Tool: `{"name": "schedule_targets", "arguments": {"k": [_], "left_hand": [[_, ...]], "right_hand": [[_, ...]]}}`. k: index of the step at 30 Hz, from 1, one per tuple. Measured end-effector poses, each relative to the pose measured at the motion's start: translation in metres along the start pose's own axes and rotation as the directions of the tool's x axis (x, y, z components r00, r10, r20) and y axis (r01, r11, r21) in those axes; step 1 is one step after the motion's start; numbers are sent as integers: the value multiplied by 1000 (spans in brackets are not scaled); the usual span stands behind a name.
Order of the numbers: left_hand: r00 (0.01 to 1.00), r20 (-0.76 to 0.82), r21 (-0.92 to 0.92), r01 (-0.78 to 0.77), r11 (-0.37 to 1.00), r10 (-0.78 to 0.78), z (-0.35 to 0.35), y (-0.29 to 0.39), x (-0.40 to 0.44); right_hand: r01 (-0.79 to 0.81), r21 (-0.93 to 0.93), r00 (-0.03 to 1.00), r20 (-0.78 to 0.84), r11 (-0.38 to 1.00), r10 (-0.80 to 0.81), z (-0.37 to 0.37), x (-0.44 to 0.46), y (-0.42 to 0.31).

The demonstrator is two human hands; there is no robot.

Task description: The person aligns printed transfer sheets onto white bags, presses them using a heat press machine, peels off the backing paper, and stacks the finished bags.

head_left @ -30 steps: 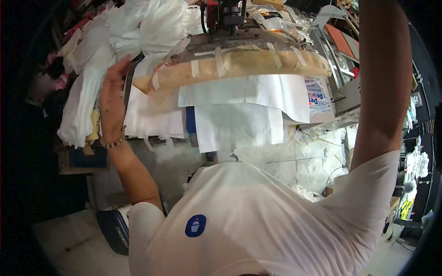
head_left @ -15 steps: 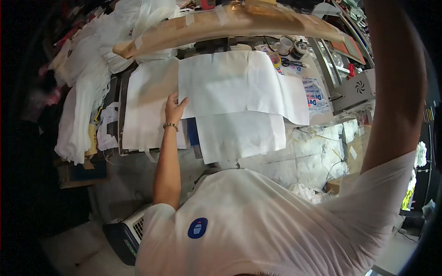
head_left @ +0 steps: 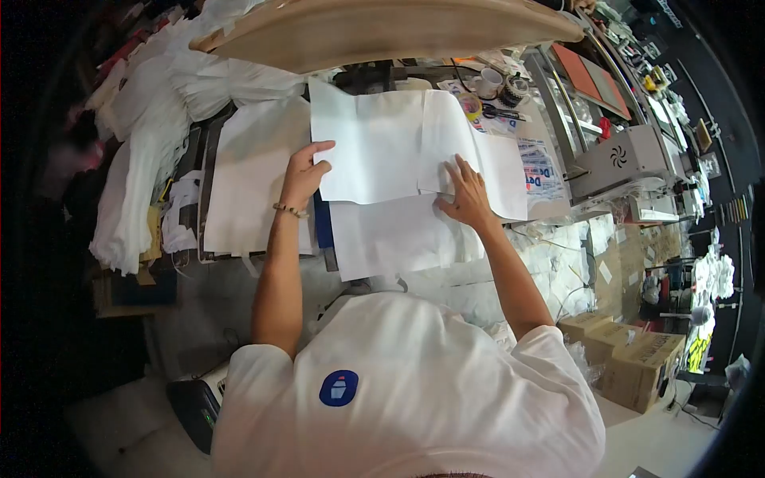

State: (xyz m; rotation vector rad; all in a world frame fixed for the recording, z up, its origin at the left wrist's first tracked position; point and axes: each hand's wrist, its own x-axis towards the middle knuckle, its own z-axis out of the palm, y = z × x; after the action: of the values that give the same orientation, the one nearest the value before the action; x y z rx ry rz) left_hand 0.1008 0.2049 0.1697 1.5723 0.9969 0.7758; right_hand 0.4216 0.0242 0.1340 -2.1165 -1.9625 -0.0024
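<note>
Several large white sheets lie overlapping on the work surface in front of me. My left hand [head_left: 307,172] grips the left edge of the upper white sheet [head_left: 370,147], thumb and index finger closed on it. Over the right part of the sheets, my right hand [head_left: 467,191] lies with its fingers spread, touching the paper near the overlap. The lower white sheet [head_left: 390,239] hangs toward my body. Another white sheet [head_left: 259,175] is left of my left hand, with a blue strip [head_left: 323,223] between. Above them all is the raised, tan-covered press plate [head_left: 382,36].
White cloth [head_left: 139,191] is heaped at the left. At the back right stand a mug [head_left: 489,83], a tape roll [head_left: 470,106] and scissors [head_left: 502,114]. A white machine [head_left: 625,163] is farther right, with cardboard boxes [head_left: 633,362] on the floor. A co-worker's hand [head_left: 580,5] shows at top right.
The tan plate has risen and swung up. My right hand has come down from above onto the sheets. My left hand has moved from the far left to the upper sheet's edge, which is now lifted.
</note>
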Motion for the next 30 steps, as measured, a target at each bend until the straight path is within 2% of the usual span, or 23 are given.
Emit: {"name": "schedule_targets", "arguments": {"k": [2,3,5,6,7,8,9,10,11,12,14,15,16,17,18,20,21,22,24,25,27,28,30], "left_hand": [[998,-62,127,-22,992,30,9,3,-3],[995,-95,151,-21,988,36,13,-3,-6],[991,-126,67,-45,997,53,22,-30,-8],[981,-176,60,-70,996,79,24,-28,-13],[969,-224,55,-95,994,105,27,-26,-19],[953,-272,53,-120,991,130,30,-24,-25],[902,-310,125,-276,953,302,31,-39,-19],[929,-277,104,-225,969,246,32,-28,-27],[971,-239,0,17,1000,-16,34,-7,-37],[957,-254,-52,-155,987,137,37,-6,-42],[940,-338,-127,4,992,-47,43,8,-51],[934,-354,-121,3,993,-46,43,13,-54],[926,-367,-134,45,990,-91,43,18,-58],[916,-378,-149,86,985,-137,42,20,-64],[911,-385,-148,94,985,-145,36,19,-68],[908,-170,-100,371,923,-383,19,21,-69],[925,-252,30,301,953,-284,13,25,-78],[924,-255,29,301,953,-284,5,24,-85],[967,-228,121,148,982,-117,-11,17,-92],[928,-370,87,-15,996,46,-18,-16,-80],[896,-443,68,61,996,-25,-58,-54,-68],[886,-455,-54,71,996,-88,-73,-23,-85],[854,-499,-343,-36,939,-150,-117,-34,-91]], "right_hand": [[63,156,982,-186,986,-33,18,-4,13],[83,165,982,-184,983,-52,19,-5,18],[161,166,970,-211,973,-124,22,-3,25],[172,112,938,-322,979,-128,27,0,32],[205,220,928,-354,954,-118,26,1,38],[218,229,904,-413,949,-108,24,2,42],[154,373,897,-441,915,29,14,5,36],[-97,512,930,-259,854,261,-17,4,11],[70,412,878,-458,909,140,-13,12,11],[83,415,900,-421,906,111,-28,15,-7],[255,395,893,-446,883,-58,-39,15,-50],[370,218,854,-462,903,-238,-32,14,-67],[457,220,843,-417,862,-341,-26,13,-85],[572,166,777,-426,804,-464,-28,7,-111],[625,202,763,-362,754,-536,-26,0,-131],[731,164,678,-275,662,-681,-13,-16,-154],[754,163,655,-255,637,-711,-8,-22,-164],[775,161,631,-234,611,-739,-4,-26,-172],[767,199,641,-258,610,-723,-3,-33,-184],[757,231,653,-283,611,-703,-3,-33,-190],[721,281,693,-316,633,-648,-7,-36,-195],[683,337,730,-343,648,-591,-9,-37,-196],[656,323,752,-353,682,-557,2,-32,-188]]}}
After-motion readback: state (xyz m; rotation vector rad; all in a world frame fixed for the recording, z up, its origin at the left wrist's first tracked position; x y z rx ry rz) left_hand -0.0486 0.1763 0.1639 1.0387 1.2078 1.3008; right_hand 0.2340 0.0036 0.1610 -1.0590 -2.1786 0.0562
